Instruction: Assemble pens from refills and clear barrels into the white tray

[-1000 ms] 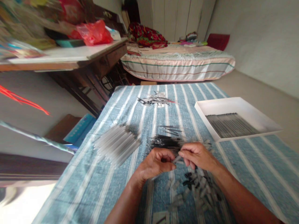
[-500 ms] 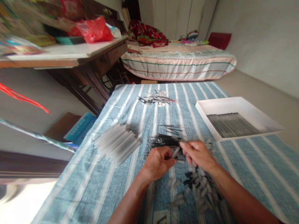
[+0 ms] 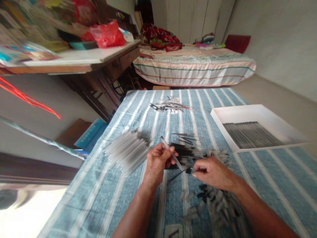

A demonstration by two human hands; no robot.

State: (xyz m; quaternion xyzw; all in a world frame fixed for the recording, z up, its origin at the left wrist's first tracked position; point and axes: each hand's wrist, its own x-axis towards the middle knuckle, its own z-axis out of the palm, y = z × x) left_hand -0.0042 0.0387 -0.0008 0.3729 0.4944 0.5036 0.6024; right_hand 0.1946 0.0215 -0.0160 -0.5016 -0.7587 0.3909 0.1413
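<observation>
My left hand pinches a clear pen barrel that slants down toward the right. Close to the barrel's lower end, my right hand has its fingers curled together. A small dark piece lies at its fingertips, too blurred to tell whether it is gripped. A thin black pen refill slants below the barrel. Beyond both hands is a pile of black pen refills, partly hidden by the left hand. Small clear and black pen caps lie scattered below my right hand.
A bundle of clear pen barrels lies at left on the striped cloth. At right, a white box holds a row of dark pens. Assorted thin pieces lie at the far end. A desk stands left.
My left hand has lifted and turned the barrel, so its upper end now points up and left. My right hand has drawn slightly right and down, away from the left. The view shifted slightly.
</observation>
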